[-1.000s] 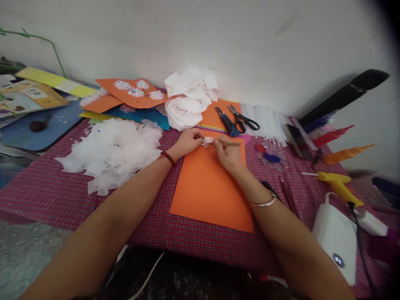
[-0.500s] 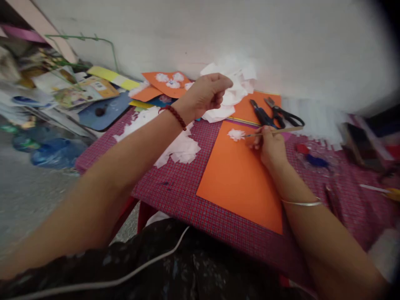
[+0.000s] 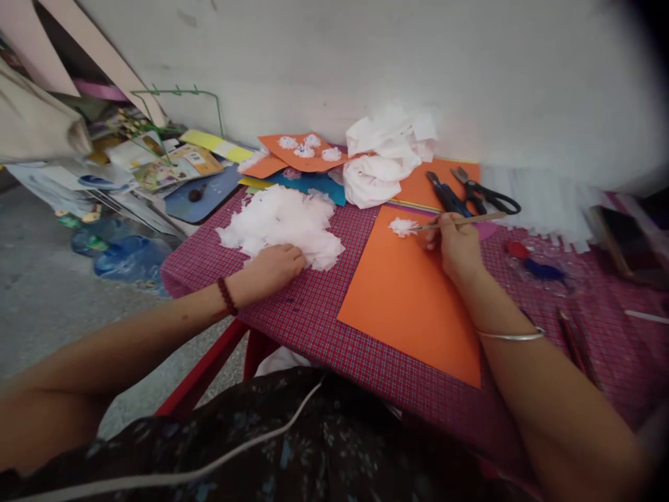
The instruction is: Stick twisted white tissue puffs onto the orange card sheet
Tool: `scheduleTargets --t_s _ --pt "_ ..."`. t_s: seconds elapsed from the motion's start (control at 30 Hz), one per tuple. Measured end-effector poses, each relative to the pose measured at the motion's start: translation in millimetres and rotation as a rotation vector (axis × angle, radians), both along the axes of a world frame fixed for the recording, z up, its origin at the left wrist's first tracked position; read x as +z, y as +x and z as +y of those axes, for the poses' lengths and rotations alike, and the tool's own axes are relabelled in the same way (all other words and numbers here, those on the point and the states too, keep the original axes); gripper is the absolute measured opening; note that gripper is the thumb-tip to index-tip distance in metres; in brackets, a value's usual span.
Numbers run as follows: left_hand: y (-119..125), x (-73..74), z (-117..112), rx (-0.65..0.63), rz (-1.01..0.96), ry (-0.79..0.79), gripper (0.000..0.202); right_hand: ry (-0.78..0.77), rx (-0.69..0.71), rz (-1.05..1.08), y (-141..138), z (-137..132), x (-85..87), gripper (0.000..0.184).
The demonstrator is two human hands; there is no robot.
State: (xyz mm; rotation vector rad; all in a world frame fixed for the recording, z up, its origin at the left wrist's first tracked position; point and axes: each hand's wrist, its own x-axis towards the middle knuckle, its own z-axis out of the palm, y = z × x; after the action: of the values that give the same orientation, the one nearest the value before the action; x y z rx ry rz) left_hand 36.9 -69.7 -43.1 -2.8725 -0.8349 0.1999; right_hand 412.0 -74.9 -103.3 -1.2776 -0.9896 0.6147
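Observation:
My right hand (image 3: 457,244) pinches a slim wooden stick (image 3: 481,219), its tip at a small white crumpled-tissue tuft (image 3: 402,226). That tuft sits near the top of an orange paper sheet (image 3: 405,300), and my hand rests over the sheet's right edge. Whether the stick has bristles cannot be made out. On the left, my left hand (image 3: 277,268) lies at the near edge of a heap of white tissue pieces (image 3: 285,219). Its fingers are curled together and their tips are hidden, so anything between them does not show.
Pliers (image 3: 447,195) and black-handled scissors (image 3: 483,192) lie beyond the sheet. Crumpled white tissue (image 3: 384,164) is piled against the wall. Orange paper with white tufts (image 3: 308,153) lies at the back left. Tissue strips (image 3: 533,199) lie at the right, and water bottles (image 3: 128,254) on the floor.
My left hand has come down from above the back of the table to the tissue heap at the left. My right hand keeps the stick's tip at the tuft. The view has shifted slightly.

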Motion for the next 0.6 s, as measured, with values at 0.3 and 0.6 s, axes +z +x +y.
scheduleTargets --t_s 0.3,0.6 --pt "-10 3.8 14 0.065 -0.159 -0.032 0.024 -0.011 0.013 0.018 -3 -4 5.2 0.037" --pt "8 17.0 14 -0.169 -0.078 -0.217 0.017 -0.086 0.013 0.037 -13 -13 22.8 0.024"
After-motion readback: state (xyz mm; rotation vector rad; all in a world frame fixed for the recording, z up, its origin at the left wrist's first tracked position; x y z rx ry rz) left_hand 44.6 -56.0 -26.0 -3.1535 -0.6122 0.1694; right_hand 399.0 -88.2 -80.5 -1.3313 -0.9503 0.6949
